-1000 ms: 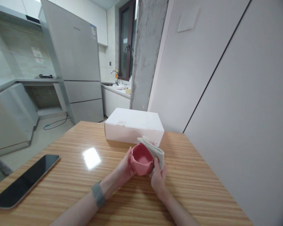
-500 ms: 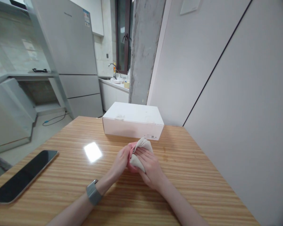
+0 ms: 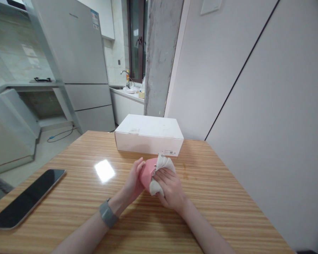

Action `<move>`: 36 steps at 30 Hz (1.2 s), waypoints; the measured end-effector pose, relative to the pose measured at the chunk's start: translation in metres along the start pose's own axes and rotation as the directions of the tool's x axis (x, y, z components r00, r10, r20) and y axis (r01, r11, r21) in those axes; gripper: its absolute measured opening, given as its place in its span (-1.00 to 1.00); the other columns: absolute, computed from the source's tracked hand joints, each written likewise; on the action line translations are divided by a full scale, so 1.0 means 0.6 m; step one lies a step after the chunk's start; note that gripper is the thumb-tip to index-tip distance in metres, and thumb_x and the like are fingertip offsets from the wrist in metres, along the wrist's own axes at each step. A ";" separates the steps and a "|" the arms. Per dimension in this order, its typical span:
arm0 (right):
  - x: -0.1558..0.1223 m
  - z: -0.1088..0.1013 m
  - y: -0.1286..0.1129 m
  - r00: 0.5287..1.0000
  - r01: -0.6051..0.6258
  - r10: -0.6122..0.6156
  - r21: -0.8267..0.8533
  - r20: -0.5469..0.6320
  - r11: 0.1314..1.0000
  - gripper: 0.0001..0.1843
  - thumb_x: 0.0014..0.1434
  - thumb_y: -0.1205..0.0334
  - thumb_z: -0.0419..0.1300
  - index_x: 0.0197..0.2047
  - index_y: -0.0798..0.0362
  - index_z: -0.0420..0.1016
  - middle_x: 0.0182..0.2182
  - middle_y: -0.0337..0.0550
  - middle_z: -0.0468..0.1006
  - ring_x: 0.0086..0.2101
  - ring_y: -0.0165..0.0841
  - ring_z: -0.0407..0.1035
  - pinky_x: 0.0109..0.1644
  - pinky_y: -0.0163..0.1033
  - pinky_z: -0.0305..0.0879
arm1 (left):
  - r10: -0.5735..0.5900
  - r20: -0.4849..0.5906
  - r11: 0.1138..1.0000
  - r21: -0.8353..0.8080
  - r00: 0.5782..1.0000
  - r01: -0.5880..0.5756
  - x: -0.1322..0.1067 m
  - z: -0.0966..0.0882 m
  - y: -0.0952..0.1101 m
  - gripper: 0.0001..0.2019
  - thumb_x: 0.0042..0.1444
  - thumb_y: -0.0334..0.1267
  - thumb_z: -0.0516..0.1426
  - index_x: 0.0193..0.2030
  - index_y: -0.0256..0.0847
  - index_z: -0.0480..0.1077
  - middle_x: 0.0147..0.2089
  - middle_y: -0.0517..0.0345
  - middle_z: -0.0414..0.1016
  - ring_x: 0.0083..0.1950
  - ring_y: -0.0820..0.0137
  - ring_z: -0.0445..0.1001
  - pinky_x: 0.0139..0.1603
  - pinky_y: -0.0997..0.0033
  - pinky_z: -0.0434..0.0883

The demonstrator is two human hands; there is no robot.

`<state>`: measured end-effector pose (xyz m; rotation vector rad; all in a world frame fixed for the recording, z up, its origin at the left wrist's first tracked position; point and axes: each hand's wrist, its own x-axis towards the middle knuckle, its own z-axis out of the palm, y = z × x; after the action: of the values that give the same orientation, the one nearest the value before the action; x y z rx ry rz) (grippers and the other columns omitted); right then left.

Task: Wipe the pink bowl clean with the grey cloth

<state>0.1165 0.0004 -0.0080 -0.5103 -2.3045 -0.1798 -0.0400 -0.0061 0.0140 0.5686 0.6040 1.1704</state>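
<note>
My left hand (image 3: 134, 180) is wrapped round the side of a small pink bowl (image 3: 146, 173), held tilted over the table in front of me. Against the bowl's open side, my right hand (image 3: 171, 188) presses a bunched light grey cloth (image 3: 165, 162). The fingers of that hand are bent into the cloth, and part of the cloth hangs out below them. Cloth and fingers hide the inside of the bowl. A grey watch band circles my left wrist.
A white box (image 3: 149, 144) stands behind my hands on the wood-grain table (image 3: 214, 211). A black phone (image 3: 26, 197) lies at the left. The white wall (image 3: 267, 123) rises along the right side, and a fridge (image 3: 76, 53) stands beyond the table.
The pink bowl has turned, so more of its outer side shows now. My right hand and the cloth have shifted slightly to the right, and the left fingers have moved round the bowl's side.
</note>
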 end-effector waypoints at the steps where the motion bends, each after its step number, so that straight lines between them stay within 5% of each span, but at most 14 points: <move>1: 0.002 -0.001 -0.005 0.998 0.065 -0.065 -0.021 0.019 0.998 -0.53 0.23 0.10 -0.08 0.04 0.24 0.38 -0.12 0.15 0.55 -0.09 -0.14 0.43 0.05 -0.03 0.33 | -0.039 0.019 0.999 0.017 0.999 0.039 0.001 -0.003 0.006 -0.57 0.11 0.06 0.04 -0.26 -0.34 0.45 -0.32 -0.02 0.54 -0.18 0.24 0.49 -0.15 0.33 0.39; 6: 0.012 -0.005 -0.014 0.990 0.137 -0.137 -0.011 0.019 0.991 -0.54 0.23 0.11 -0.09 0.00 0.25 0.40 -0.16 0.15 0.56 -0.10 -0.17 0.43 0.04 -0.07 0.33 | -0.003 0.050 0.958 0.288 0.999 -0.012 0.006 -0.014 0.013 -0.63 0.18 -0.03 0.05 -0.14 -0.33 0.44 -0.11 0.00 0.51 -0.07 0.22 0.45 -0.04 0.25 0.39; 9: 0.012 -0.011 -0.007 0.994 0.107 -0.107 0.035 0.018 0.994 -0.56 0.23 0.12 -0.11 0.01 0.20 0.37 -0.14 0.11 0.56 -0.09 -0.18 0.42 0.04 -0.05 0.32 | 0.042 0.039 0.941 0.335 0.998 -0.052 0.008 -0.016 0.014 -0.68 0.20 -0.12 0.07 0.01 -0.24 0.35 0.04 0.04 0.39 -0.02 0.26 0.42 -0.03 0.17 0.41; 12: 0.007 -0.015 0.000 0.997 0.077 -0.078 0.047 0.021 0.996 -0.59 0.24 0.12 -0.11 0.01 0.15 0.37 -0.16 0.07 0.57 -0.12 -0.19 0.43 0.01 -0.06 0.32 | 0.068 0.043 0.928 0.365 0.997 -0.079 0.004 -0.016 0.017 -0.72 0.18 -0.13 0.09 -0.05 -0.24 0.40 0.00 0.08 0.43 -0.04 0.24 0.42 -0.04 0.20 0.41; 17: 0.001 -0.016 -0.002 0.995 -0.078 0.084 0.087 -0.060 0.993 -0.65 0.23 0.16 -0.09 -0.04 0.11 0.38 -0.19 0.06 0.55 -0.17 -0.16 0.42 -0.02 -0.01 0.30 | 0.151 0.129 0.807 0.556 0.980 -0.197 -0.006 -0.010 0.021 -0.71 0.08 -0.07 0.15 -0.39 -0.30 0.53 -0.34 0.10 0.56 -0.21 0.25 0.43 -0.12 0.36 0.34; 20: 0.000 -0.014 -0.009 0.971 -0.192 0.214 0.187 -0.109 0.963 -0.70 0.23 0.21 -0.09 -0.10 0.05 0.39 -0.21 0.01 0.54 -0.18 -0.16 0.40 -0.03 0.02 0.28 | 0.188 0.199 0.758 0.593 0.962 -0.271 -0.012 -0.007 0.018 -0.69 0.07 -0.05 0.15 -0.28 -0.27 0.54 -0.26 0.09 0.57 -0.14 0.23 0.44 -0.05 0.37 0.33; 24: 0.000 -0.012 -0.008 0.943 -0.240 0.285 0.242 -0.170 0.940 -0.71 0.24 0.25 -0.12 -0.15 0.01 0.40 -0.22 -0.02 0.52 -0.16 -0.17 0.40 -0.03 0.03 0.27 | 0.145 0.217 0.831 0.503 0.965 -0.238 -0.013 -0.009 0.006 -0.66 0.08 -0.13 0.17 -0.02 -0.22 0.47 -0.03 0.07 0.52 0.10 0.20 0.36 0.14 0.30 0.24; 28: -0.002 -0.010 -0.003 0.973 -0.165 0.178 0.097 -0.146 0.982 -0.65 0.23 0.17 -0.12 -0.07 0.08 0.40 -0.19 0.05 0.54 -0.15 -0.14 0.40 -0.01 0.04 0.27 | 0.045 0.248 0.964 0.244 0.968 -0.107 -0.005 -0.006 -0.003 -0.54 0.11 -0.08 0.11 0.09 -0.30 0.37 0.04 -0.05 0.48 0.13 0.17 0.37 0.12 0.22 0.29; 31: 0.000 -0.005 -0.010 0.999 0.004 -0.005 -0.013 -0.053 1.000 -0.56 0.25 0.08 -0.13 -0.01 0.16 0.38 -0.20 0.10 0.56 -0.18 -0.14 0.42 -0.04 -0.03 0.30 | -0.018 0.129 0.994 0.111 0.991 0.004 -0.003 -0.001 0.003 -0.50 0.11 0.04 0.05 -0.06 -0.40 0.45 -0.10 -0.12 0.55 0.04 0.16 0.44 0.08 0.26 0.33; 36: 0.005 0.001 -0.029 0.993 0.115 -0.115 0.014 -0.014 0.993 -0.53 0.26 0.08 -0.17 0.00 0.18 0.37 -0.21 0.11 0.57 -0.19 -0.16 0.42 -0.07 -0.07 0.32 | -0.027 0.026 0.971 0.237 0.999 0.020 -0.002 -0.013 0.017 -0.52 0.09 0.06 0.09 -0.11 -0.36 0.48 -0.20 -0.06 0.59 -0.02 0.13 0.49 0.09 0.20 0.33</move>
<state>0.1070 -0.0141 -0.0059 -0.3674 -2.3223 -0.2206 -0.0527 -0.0035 0.0155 0.7784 0.7292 1.0723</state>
